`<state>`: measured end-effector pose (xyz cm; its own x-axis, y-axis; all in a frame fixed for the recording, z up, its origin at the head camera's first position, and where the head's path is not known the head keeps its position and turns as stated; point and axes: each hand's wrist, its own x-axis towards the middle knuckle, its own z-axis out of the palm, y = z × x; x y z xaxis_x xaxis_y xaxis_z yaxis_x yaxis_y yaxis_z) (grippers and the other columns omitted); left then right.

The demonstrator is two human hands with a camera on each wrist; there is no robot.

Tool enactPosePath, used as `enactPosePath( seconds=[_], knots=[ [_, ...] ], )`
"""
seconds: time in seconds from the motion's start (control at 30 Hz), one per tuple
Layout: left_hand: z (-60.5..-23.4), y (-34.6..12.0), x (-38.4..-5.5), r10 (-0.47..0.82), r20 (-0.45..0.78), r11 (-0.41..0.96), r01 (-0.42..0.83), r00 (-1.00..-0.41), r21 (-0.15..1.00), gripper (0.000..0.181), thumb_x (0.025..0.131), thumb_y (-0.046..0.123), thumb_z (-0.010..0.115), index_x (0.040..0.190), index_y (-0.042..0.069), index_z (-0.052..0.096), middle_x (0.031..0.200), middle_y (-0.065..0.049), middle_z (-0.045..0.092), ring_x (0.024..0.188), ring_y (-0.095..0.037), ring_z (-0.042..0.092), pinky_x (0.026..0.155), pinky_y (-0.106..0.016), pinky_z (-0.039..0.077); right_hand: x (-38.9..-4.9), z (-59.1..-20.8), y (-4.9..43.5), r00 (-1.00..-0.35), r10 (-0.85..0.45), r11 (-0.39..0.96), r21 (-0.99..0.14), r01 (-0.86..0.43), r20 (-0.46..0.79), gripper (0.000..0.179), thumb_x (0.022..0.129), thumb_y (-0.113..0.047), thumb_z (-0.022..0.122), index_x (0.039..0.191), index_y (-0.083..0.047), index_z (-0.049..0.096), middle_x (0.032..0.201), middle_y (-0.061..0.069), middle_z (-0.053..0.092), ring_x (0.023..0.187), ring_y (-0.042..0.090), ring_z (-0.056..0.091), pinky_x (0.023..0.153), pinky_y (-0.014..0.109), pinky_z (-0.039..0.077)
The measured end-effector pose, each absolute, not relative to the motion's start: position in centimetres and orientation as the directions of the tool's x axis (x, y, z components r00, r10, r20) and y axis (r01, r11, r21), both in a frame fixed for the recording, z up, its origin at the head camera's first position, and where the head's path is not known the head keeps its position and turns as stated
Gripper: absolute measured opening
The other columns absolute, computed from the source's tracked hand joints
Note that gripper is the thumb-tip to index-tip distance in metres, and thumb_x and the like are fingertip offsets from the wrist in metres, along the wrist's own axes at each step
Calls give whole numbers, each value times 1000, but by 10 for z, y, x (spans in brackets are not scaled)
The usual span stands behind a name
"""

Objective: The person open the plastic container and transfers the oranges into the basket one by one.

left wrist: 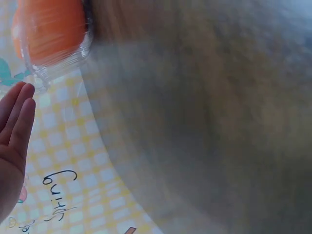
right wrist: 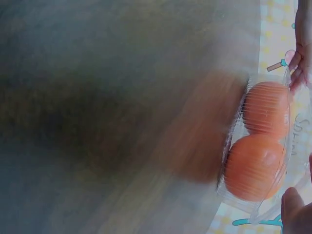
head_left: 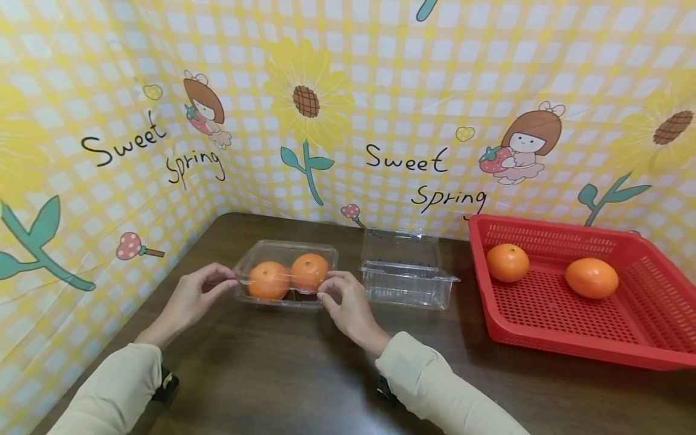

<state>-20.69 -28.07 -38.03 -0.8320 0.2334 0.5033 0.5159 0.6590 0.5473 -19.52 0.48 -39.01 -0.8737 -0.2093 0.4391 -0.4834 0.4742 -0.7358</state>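
Observation:
A clear plastic clamshell box (head_left: 288,299) stands on the table with two oranges, a left one (head_left: 269,281) and a right one (head_left: 310,272), side by side inside. Its see-through lid lies over the fruit; whether it is fully closed I cannot tell. At the box's left front corner, my left hand (head_left: 197,295) pinches the edge between thumb and fingertips. My right hand (head_left: 352,307) holds the right front corner, thumb in front and fingers along the side. The left wrist view catches the left fingers (left wrist: 22,114) beside the box corner, the thumb hidden.
Just right of the box stands a second clear clamshell box (head_left: 405,287), its lid raised at the back. Farther right, a red plastic basket (head_left: 544,344) holds two more oranges, one at its left (head_left: 508,263) and one near its middle (head_left: 592,278). Checked cloth backs the brown table (head_left: 261,374).

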Motion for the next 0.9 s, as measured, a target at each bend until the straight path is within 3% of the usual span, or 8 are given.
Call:
enactPosePath(
  seconds=[0.43,0.6,0.73,0.9],
  knots=[
    [-369,-277,-217,150,653,706,543,-743,455,9,77,1,65,84,6,64,78,-4,64,62,-2,57,54,-8,42,-200,-378,-2,-824,-164,465,-694,-550,542,5,78,1,62,81,-3,63,105,13,57,101,24,51,86,40,39],
    [-361,-273,-222,114,711,703,562,-694,436,10,75,-3,67,83,2,65,84,-6,56,71,-1,49,59,-3,40,-207,-367,-2,-805,-152,464,-678,-570,573,4,78,-1,63,81,-3,63,103,13,57,98,24,53,83,37,42],
    [-355,-268,-225,81,713,677,563,-696,473,9,75,-2,66,84,1,65,91,-8,50,80,-8,46,63,-2,39,-211,-358,-1,-809,-136,434,-700,-567,571,4,78,2,62,81,-2,62,101,13,58,89,24,56,77,33,48],
    [-346,-264,-232,57,689,650,550,-722,523,7,79,1,64,86,0,65,92,-9,53,83,-3,47,67,-4,40,-216,-345,3,-844,-141,439,-731,-522,518,6,78,3,61,83,-1,62,95,11,58,83,22,57,73,31,49]
  ],
)
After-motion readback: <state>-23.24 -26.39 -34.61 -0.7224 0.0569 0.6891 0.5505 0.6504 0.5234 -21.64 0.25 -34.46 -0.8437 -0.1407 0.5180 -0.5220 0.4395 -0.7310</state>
